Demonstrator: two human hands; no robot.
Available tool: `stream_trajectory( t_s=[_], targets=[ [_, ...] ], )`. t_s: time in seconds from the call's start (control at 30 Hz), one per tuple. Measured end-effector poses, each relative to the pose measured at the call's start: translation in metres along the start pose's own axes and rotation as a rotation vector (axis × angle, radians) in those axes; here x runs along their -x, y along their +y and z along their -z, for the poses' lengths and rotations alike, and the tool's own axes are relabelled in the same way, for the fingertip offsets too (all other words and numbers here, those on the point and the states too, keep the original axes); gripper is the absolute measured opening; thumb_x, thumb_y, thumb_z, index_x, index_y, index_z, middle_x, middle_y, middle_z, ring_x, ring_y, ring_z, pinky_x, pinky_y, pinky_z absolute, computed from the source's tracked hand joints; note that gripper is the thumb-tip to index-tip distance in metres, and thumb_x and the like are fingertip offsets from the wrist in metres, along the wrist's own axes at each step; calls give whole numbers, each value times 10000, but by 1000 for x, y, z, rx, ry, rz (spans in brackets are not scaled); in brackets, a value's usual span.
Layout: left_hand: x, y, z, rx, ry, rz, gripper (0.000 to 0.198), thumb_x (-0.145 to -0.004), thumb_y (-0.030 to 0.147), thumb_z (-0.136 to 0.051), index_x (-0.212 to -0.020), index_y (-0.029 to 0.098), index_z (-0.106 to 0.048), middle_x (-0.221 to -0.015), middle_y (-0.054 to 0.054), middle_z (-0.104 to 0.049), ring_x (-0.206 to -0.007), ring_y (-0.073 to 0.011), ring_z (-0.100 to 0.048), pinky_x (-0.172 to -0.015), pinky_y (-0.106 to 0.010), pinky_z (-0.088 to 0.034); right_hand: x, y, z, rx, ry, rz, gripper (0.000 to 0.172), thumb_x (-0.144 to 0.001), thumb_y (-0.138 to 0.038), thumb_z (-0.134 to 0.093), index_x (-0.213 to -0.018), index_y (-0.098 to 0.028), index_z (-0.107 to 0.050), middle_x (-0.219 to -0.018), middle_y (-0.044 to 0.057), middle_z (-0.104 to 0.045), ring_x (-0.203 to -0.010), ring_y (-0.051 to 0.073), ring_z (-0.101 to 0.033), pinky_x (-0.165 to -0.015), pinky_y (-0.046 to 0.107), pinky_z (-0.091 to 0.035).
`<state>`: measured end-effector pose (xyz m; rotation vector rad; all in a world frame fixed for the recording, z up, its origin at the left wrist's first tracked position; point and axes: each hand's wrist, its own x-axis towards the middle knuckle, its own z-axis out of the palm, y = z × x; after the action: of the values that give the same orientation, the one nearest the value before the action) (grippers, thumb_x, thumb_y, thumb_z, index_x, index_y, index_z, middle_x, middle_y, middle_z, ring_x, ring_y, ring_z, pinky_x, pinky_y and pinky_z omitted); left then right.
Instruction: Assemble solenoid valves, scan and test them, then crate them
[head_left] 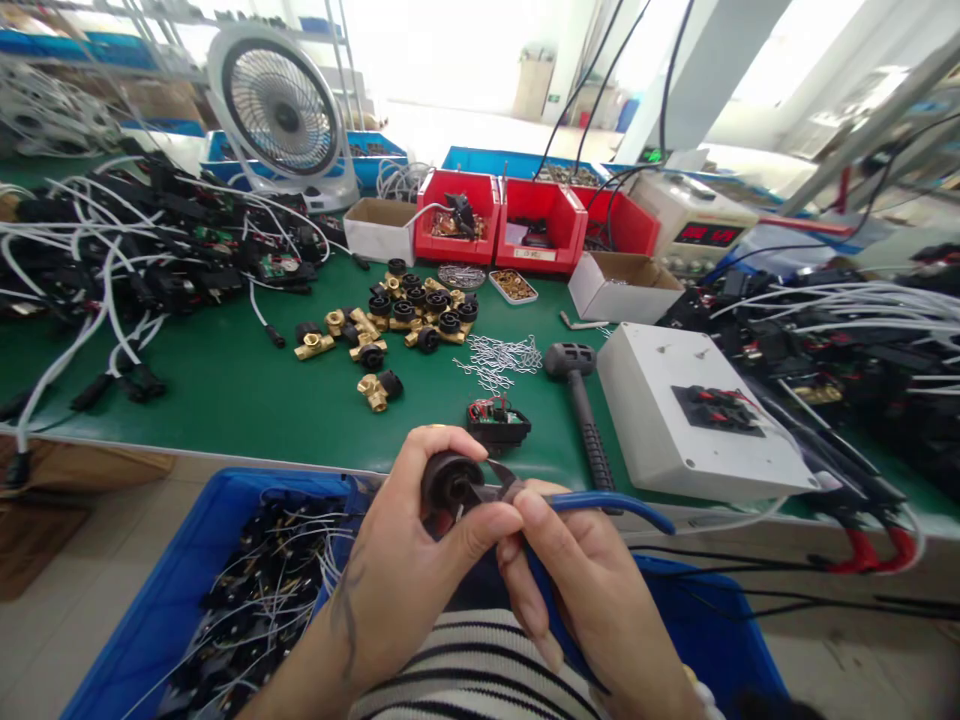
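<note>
My left hand [409, 560] is closed around a round black plastic part [448, 484] held just above my lap. My right hand [581, 590] grips blue-handled pliers [600, 503], whose jaws meet the black part at its right side. Both hands hover in front of the green table's [225, 390] near edge, over a blue crate [187, 570] full of black parts with thin wires. A small black module with a circuit board [498, 420] sits on the table just beyond my hands.
Brass fittings with black caps [409, 315] cluster mid-table beside a pile of metal clips [499, 358]. A black mallet [581, 400] and white switch box [690, 415] lie right. Wire harnesses [127, 250] cover the left, more at right. Red bins [536, 225], fan [281, 110] behind.
</note>
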<state>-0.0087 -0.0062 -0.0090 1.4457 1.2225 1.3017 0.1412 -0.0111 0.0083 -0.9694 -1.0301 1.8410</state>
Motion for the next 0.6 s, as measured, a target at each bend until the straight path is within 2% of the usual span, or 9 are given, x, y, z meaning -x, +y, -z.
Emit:
stream_trajectory(
  t_s=[0.1,0.2,0.27,0.3,0.37,0.4,0.47,0.53,0.6],
  targets=[
    [-1,1,2,-16,-4,3,209,-889,412,-718,-1007,294,-593,-1024,17,-637,-1001,-168,-595,-738,-230,-450,-2,1,-1,32,-7,4,477,-949,-605,-548,-738,-177,-530,-421,-68,-466,-296,39,-333,-335,148,-225],
    [-5,4,4,-44,-15,44,254,-884,482,-704,-907,247,-611,-902,10,-643,-841,-154,-607,-657,-228,-455,-8,2,-6,105,91,119,495,-955,-615,-535,-720,-180,-534,-455,-55,-482,-342,51,-381,-372,164,-287],
    [-7,5,6,-25,11,82,286,-871,501,-714,-915,238,-610,-911,7,-646,-818,-147,-612,-659,-226,-473,-17,1,-8,172,138,199,530,-960,-621,-520,-660,-185,-509,-483,-43,-483,-391,64,-420,-413,180,-330],
    [-9,5,8,-13,55,87,292,-861,489,-732,-948,239,-608,-948,6,-650,-831,-142,-618,-680,-224,-485,-22,1,-9,221,135,209,550,-966,-624,-499,-631,-188,-495,-490,-36,-480,-408,71,-431,-430,193,-340],
    [-12,4,15,-9,224,38,318,-851,428,-760,-1048,244,-592,-1065,-5,-653,-920,-140,-637,-761,-224,-505,-35,2,-10,374,70,165,561,-985,-602,-463,-600,-194,-486,-486,-28,-468,-428,89,-436,-456,222,-338],
    [-13,4,19,-8,330,-16,340,-859,393,-758,-1102,244,-573,-1108,-14,-655,-971,-144,-646,-809,-232,-511,-42,4,-12,465,21,137,519,-987,-556,-485,-618,-192,-505,-508,-21,-489,-457,101,-451,-478,233,-341],
    [-14,5,29,16,503,-136,367,-899,352,-719,-1186,238,-520,-1076,-27,-678,-1028,-160,-669,-869,-263,-519,-58,12,-18,615,-86,109,319,-963,-375,-574,-712,-178,-571,-619,-4,-564,-565,123,-491,-544,245,-355],
    [-13,6,39,64,576,-213,388,-936,376,-674,-1233,236,-466,-929,-13,-700,-1037,-191,-694,-848,-289,-536,-78,23,-31,621,-183,111,93,-896,-169,-605,-803,-169,-613,-717,-3,-592,-659,135,-489,-599,249,-358],
    [-11,7,46,74,574,-235,418,-942,440,-658,-1244,239,-451,-850,4,-703,-985,-204,-718,-836,-306,-545,-103,34,-48,445,-259,121,110,-842,-77,-611,-778,-167,-618,-716,-19,-575,-672,129,-463,-609,244,-354]
  ],
)
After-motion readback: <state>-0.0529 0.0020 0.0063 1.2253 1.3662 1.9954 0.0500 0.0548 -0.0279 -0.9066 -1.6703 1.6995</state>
